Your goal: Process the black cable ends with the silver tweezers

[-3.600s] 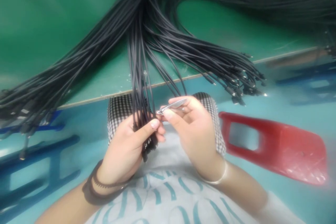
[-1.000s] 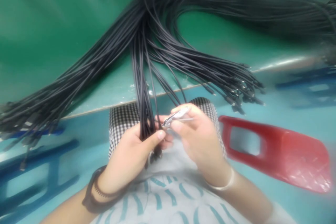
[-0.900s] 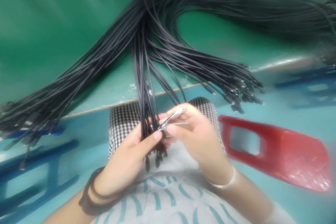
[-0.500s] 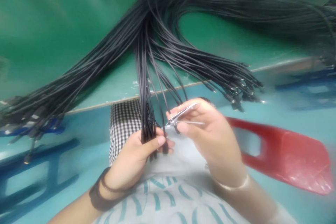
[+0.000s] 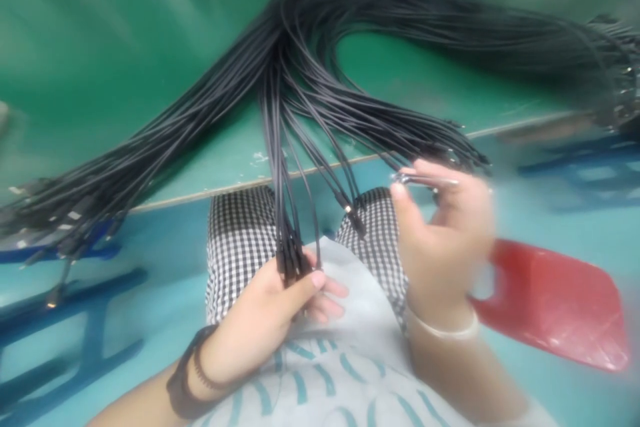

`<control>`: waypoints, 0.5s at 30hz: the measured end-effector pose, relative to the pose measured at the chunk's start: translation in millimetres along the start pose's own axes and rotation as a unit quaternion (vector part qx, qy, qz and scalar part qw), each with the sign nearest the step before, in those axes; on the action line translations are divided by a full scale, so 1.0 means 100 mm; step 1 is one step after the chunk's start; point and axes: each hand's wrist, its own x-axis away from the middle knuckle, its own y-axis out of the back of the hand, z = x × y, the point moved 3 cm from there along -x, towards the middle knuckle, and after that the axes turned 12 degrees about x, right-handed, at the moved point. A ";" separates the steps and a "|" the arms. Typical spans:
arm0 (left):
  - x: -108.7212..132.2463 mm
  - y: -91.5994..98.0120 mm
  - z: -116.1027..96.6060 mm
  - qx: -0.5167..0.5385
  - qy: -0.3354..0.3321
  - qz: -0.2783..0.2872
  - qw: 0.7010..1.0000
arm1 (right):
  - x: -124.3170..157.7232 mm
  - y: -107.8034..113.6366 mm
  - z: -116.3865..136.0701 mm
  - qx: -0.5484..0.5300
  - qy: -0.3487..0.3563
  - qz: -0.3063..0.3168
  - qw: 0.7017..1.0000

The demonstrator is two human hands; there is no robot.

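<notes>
Several black cable ends (image 5: 291, 260) hang down into my left hand (image 5: 285, 297), whose thumb presses them against the fingers. Their tips are partly hidden by the thumb. My right hand (image 5: 443, 233) is raised to the right, closed on a silver nail clipper (image 5: 425, 179) held between thumb and fingers. Between the hands, a few loose cables with a black plug (image 5: 355, 219) dangle over my knee. Just behind the right hand, more cable ends (image 5: 450, 140) stick out past the table edge.
A thick bundle of black cables (image 5: 350, 3) lies across the green table (image 5: 100, 27). Its left branch ends in plugs (image 5: 65, 220) over the edge. A red stool (image 5: 565, 300) stands at the right, blue stool frames (image 5: 90, 307) at the left.
My right hand has moved right and slightly up with the nail clipper, away from the cables in my left hand. The left hand has stayed nearly in place, its fingers more spread.
</notes>
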 end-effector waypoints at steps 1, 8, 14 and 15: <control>0.00 0.00 -0.01 -0.019 -0.020 -0.001 1.000 | 0.04 0.01 0.05 -0.060 -0.022 0.027 0.998; 0.13 0.04 -0.18 -0.051 -0.187 -0.104 0.976 | 0.40 -0.10 0.43 -0.445 -0.285 0.312 0.790; 0.16 -0.02 -0.23 -0.030 -0.211 -0.097 0.972 | 0.46 -0.19 0.51 -0.509 -0.338 0.310 0.729; 0.16 -0.02 -0.23 -0.029 -0.208 -0.097 0.973 | 0.46 -0.19 0.51 -0.510 -0.339 0.312 0.726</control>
